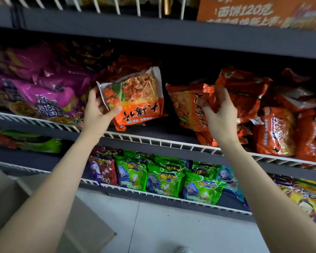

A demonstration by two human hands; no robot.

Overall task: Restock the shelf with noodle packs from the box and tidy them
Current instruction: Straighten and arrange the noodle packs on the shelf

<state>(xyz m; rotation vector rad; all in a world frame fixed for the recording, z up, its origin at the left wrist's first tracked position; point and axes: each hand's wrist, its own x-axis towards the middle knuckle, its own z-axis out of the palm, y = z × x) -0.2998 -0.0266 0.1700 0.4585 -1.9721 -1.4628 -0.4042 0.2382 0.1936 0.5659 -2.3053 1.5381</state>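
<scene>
Head view, from near to far: the box (49, 207) stands low at my left. My left hand (97, 110) grips one orange noodle pack (133, 99) by its corner, and my right hand (221, 110) pinches a second pack (192, 106); both are above the front edge of the shelf (153, 141). I should set them upright in the gap, labels forward, beside the orange row (281, 128).

I stood on a pale tiled floor (153, 225) before dim dark-grey shelving (171, 37) edged with white wire rails (153, 141).
</scene>
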